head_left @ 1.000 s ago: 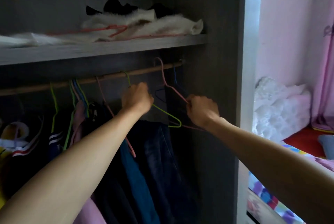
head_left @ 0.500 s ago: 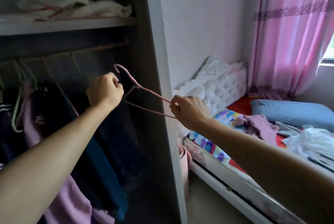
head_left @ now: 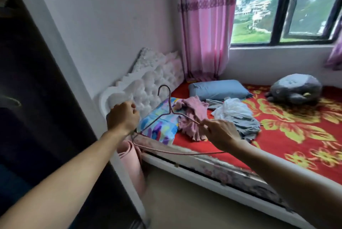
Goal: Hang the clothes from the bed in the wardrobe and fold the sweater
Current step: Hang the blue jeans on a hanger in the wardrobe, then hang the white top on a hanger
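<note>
Both arms reach forward, over the gap between the wardrobe (head_left: 27, 99) and the bed (head_left: 203, 171). The pink wire hanger (head_left: 169, 106) is held in the air between the hands, with its hook up and free and its bottom wire sagging low.

The right hand (head_left: 220, 132) pinches the hanger's right shoulder wire, thumb and fingertips closed tight on it. The left hand (head_left: 123, 116) is curled into a fist. The hanger's left corner sits just under the heel of that hand (can't tell whether the fingers actually grip the wire).

The clothes are on the bed, beyond the hanger:
- A pink garment (head_left: 192, 117) lies crumpled near the bed's head end, touching a multicoloured pillow (head_left: 159, 123).
- A grey garment (head_left: 246, 127) lies spread just right of the pink one.
- A white crumpled bundle (head_left: 235, 107) lies on top of the grey one (bag or cloth, unclear).

A blue pillow (head_left: 218, 90) lies behind the pile and a grey plush toy (head_left: 296, 88) lies further right, both on the red floral bedspread (head_left: 296, 136).

The wardrobe fills the left edge, its interior dark and hard to read. A rolled pink mat (head_left: 131, 165) stands between the wardrobe side and the bed frame. A white tufted headboard (head_left: 153, 73) stands against the wall. A pink curtain (head_left: 205, 25) hangs beside the window (head_left: 277, 6).
</note>
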`<state>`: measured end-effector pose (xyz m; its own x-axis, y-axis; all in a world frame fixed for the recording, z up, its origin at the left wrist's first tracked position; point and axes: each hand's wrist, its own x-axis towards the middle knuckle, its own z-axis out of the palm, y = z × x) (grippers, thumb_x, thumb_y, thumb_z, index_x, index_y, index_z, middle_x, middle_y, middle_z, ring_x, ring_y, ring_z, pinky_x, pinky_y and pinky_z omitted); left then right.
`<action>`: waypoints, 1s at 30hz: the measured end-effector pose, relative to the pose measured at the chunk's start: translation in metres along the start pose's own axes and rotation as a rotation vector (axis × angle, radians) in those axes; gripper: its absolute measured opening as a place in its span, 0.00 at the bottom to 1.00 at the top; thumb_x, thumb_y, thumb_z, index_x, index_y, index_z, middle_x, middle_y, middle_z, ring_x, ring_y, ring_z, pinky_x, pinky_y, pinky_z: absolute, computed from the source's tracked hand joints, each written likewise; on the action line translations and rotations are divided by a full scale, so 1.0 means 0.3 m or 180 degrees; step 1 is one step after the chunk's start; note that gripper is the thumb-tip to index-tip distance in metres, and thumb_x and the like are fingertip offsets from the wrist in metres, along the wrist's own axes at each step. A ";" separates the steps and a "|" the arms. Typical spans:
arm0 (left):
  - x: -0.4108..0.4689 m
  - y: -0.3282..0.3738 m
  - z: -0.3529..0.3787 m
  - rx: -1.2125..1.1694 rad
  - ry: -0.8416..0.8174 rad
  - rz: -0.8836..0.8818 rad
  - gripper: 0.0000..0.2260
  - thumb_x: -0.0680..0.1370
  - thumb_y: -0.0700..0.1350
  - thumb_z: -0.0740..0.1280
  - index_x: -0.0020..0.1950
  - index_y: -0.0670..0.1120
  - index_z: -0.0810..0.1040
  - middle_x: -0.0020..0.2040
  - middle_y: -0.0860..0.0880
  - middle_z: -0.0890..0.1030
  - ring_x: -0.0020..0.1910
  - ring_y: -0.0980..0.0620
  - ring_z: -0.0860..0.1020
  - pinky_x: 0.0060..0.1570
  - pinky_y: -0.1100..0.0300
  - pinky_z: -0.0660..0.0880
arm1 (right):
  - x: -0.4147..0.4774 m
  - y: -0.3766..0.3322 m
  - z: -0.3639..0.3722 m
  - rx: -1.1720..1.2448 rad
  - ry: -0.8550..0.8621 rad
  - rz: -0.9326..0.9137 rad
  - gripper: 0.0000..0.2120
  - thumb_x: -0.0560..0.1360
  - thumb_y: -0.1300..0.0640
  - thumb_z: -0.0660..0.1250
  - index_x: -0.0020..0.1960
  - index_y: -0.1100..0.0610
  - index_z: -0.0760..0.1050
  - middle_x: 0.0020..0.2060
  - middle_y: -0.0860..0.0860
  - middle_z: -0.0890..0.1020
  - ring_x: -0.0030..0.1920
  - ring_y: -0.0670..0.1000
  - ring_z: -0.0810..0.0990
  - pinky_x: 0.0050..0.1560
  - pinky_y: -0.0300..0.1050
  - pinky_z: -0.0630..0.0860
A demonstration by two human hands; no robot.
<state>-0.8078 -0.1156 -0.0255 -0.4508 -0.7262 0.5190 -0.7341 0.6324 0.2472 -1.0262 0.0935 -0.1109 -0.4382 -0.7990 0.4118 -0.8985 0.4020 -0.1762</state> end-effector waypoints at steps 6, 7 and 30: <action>0.041 0.319 0.387 -0.0349 -0.0707 0.0339 0.09 0.74 0.47 0.63 0.52 0.49 0.79 0.51 0.44 0.83 0.52 0.39 0.79 0.48 0.53 0.74 | -0.116 0.391 0.030 -0.0047 0.0017 0.0794 0.08 0.79 0.46 0.61 0.53 0.46 0.77 0.47 0.51 0.85 0.47 0.58 0.83 0.37 0.47 0.69; 0.052 0.369 0.457 -0.0406 -0.0824 0.0416 0.09 0.74 0.47 0.63 0.52 0.49 0.79 0.51 0.44 0.83 0.52 0.40 0.79 0.48 0.53 0.74 | -0.125 0.458 0.043 -0.0060 0.0000 0.0958 0.08 0.79 0.46 0.61 0.53 0.46 0.77 0.46 0.52 0.85 0.46 0.58 0.83 0.37 0.46 0.69; 0.389 1.127 1.613 -0.0253 -0.2696 0.1536 0.05 0.73 0.49 0.61 0.44 0.51 0.75 0.45 0.49 0.81 0.43 0.47 0.77 0.38 0.56 0.70 | -0.079 1.622 0.393 0.0482 0.0418 0.4715 0.12 0.79 0.51 0.62 0.51 0.57 0.80 0.50 0.60 0.83 0.52 0.63 0.79 0.47 0.51 0.73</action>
<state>-1.3545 -0.1170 -0.2773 -0.9321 -0.3183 -0.1729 -0.3528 0.9062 0.2331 -1.4559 0.2554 -0.3118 -0.9328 0.3299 -0.1450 0.3502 0.7351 -0.5805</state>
